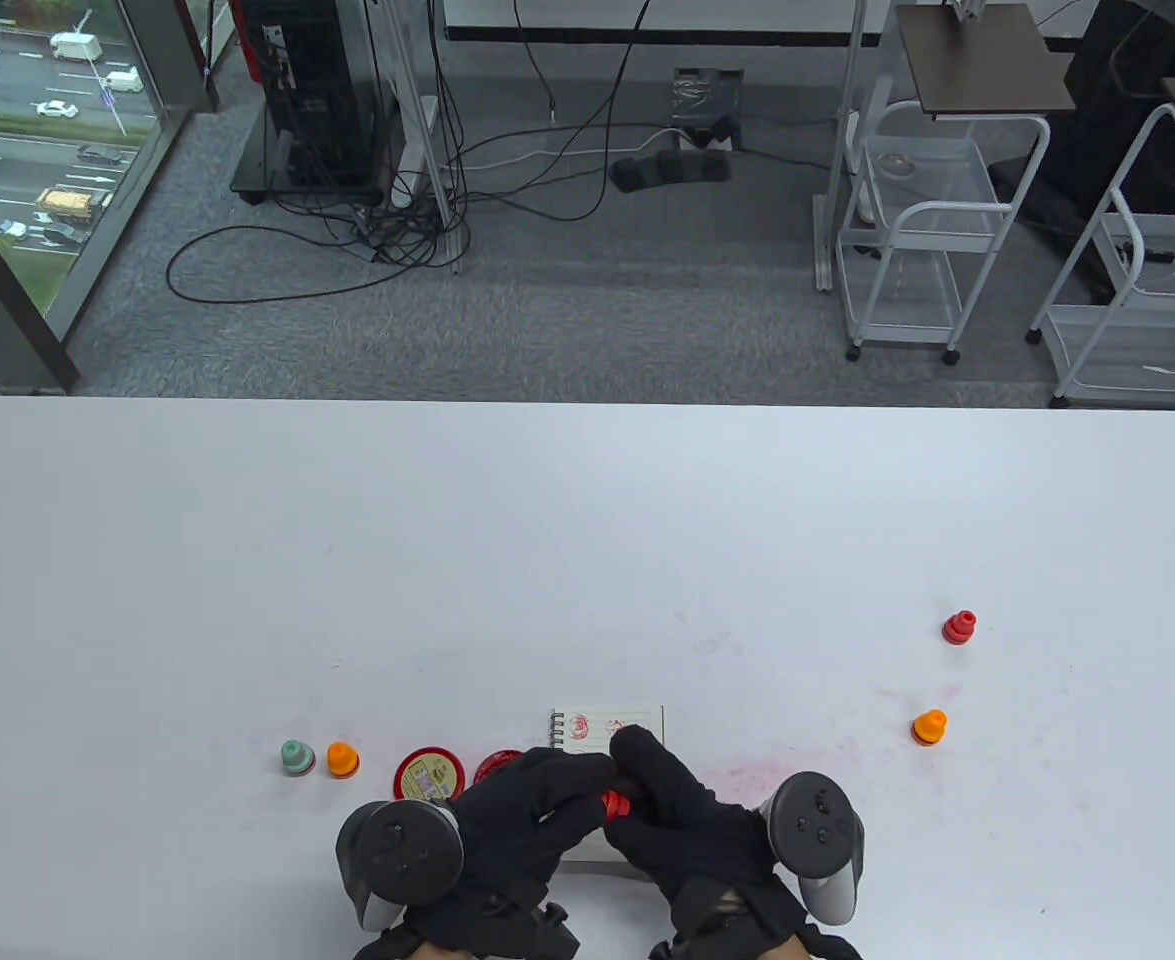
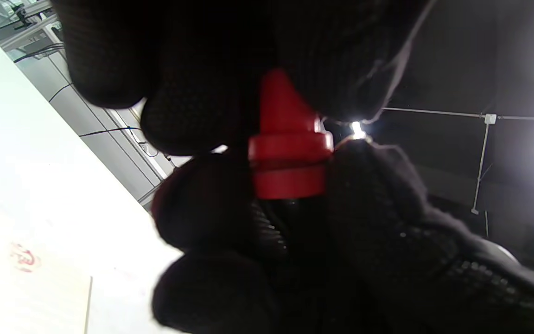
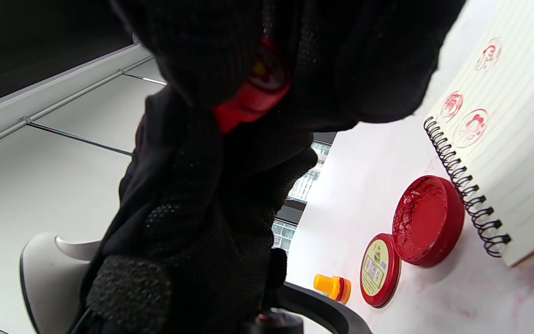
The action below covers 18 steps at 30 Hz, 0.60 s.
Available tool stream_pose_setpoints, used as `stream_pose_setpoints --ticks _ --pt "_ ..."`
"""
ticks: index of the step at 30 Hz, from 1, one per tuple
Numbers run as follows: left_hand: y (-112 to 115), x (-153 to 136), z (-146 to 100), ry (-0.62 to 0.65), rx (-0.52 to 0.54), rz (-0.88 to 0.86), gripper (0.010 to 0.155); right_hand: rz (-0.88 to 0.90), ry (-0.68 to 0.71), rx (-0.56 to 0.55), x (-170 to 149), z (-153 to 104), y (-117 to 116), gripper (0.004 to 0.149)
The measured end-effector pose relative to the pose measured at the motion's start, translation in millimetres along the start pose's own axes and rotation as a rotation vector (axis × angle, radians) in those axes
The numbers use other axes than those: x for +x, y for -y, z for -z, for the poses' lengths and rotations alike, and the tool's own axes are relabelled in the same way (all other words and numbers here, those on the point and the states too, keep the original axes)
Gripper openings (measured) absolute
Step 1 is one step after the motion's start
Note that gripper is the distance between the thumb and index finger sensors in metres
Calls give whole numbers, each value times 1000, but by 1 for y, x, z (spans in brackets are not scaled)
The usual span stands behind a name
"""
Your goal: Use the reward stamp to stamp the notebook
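Both grips, left [image 1: 537,800] & right [image 1: 662,800], pinching red stamp [image 1: 615,803] over notebook [image 1: 607,727] near bench [image 1: 587,540] front edge; ink pad [image 3: 427,220] touching spiral edge; far half open.

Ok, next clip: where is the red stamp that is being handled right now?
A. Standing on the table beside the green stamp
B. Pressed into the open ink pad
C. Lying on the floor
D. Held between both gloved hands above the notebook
D: the red stamp sits between the fingers of the left hand and right hand, over the notebook, clear of the open ink pad.
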<state>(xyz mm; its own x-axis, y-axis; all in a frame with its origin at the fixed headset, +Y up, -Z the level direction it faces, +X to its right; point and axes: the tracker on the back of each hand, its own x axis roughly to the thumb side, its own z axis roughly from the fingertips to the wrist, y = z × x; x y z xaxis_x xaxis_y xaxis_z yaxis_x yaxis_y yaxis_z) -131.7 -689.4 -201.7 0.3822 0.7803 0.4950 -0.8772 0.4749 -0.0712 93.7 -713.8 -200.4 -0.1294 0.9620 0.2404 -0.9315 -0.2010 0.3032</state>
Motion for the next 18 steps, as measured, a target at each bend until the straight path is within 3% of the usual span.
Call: stream_pose_setpoints --ticks 15,18 --pt "1 -1 1 -8 -36 -3 46 2 -12 10 -1 -1 1 74" --pt "-2 1 3 26 -57 83 46 -18 -75 50 2 1 5 75"
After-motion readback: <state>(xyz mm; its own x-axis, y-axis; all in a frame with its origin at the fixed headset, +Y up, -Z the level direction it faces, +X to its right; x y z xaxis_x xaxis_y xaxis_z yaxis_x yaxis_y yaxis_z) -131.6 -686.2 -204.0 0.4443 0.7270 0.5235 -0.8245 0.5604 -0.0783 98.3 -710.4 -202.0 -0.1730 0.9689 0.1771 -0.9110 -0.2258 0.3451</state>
